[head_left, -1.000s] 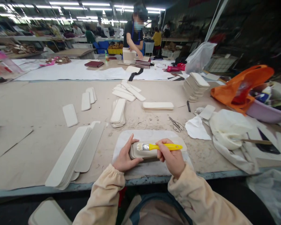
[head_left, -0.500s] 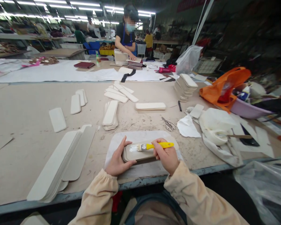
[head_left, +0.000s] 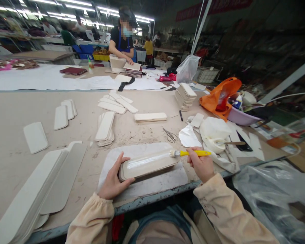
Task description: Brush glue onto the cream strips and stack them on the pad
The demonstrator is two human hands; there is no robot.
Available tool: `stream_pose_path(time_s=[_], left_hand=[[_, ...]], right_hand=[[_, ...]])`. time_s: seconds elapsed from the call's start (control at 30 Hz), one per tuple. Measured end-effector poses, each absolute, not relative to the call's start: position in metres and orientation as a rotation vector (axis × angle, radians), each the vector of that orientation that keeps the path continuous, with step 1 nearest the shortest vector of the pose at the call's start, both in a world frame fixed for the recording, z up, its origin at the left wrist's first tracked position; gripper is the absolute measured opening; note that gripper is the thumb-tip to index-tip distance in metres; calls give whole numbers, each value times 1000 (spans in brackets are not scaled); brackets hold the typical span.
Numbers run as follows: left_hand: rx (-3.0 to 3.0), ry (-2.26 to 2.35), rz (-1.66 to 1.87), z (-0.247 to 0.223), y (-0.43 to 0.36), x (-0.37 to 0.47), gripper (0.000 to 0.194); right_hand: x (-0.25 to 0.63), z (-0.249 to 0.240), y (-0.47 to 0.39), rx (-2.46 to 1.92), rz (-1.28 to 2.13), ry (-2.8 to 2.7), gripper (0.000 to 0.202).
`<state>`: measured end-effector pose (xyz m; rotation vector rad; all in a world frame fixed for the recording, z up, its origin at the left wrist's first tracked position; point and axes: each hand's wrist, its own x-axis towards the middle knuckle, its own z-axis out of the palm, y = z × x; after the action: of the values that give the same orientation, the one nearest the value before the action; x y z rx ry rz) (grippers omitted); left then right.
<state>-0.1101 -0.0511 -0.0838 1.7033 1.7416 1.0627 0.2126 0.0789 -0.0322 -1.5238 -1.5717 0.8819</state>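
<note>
My right hand (head_left: 201, 165) grips a paintbrush (head_left: 195, 153) by its yellow handle. The white-coated bristles rest at the right end of the top piece in a stack of long, round-cornered beige panels (head_left: 142, 172). A wet, shiny white streak (head_left: 147, 160) runs lengthwise along that piece. My left hand (head_left: 115, 179) clasps the stack's left end, thumb along the near edge and fingers along the far side. Beneath the stack lies a white sheet (head_left: 152, 185).
Large panels (head_left: 27, 189) are piled at left; smaller stacks (head_left: 105, 127) and strips (head_left: 118, 102) lie beyond. Scissors (head_left: 170, 135), a cloth bundle (head_left: 213, 134) and a phone (head_left: 244, 141) are to the right. Across the table a person (head_left: 123, 42) handles a stack of panels.
The brush has moved from the left part of the top panel to its right end. A longer white wet streak now shows behind it. My left hand keeps its hold while the view has turned right.
</note>
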Motion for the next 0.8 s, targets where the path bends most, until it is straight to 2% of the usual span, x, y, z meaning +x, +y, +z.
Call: stream_pose_path(time_s=[0.13,0.33,0.47,0.8], left_hand=[[1698,1713,1085,-90,-52,-112,97],[1690,1664,1140,-93,-52,-112,100],[1682,1626,1158,-92,-51,-110,100],[1704,1601,1157,-93,-51,-112,99]], right_hand=[[204,-25,71,-1462,862,-1539,35],[143,-21,43,-1169,1422,-1368,32],[104,-27,29,-1121,1594,-1398,32],[93,-37,22,-1173,1582,-1553,29]])
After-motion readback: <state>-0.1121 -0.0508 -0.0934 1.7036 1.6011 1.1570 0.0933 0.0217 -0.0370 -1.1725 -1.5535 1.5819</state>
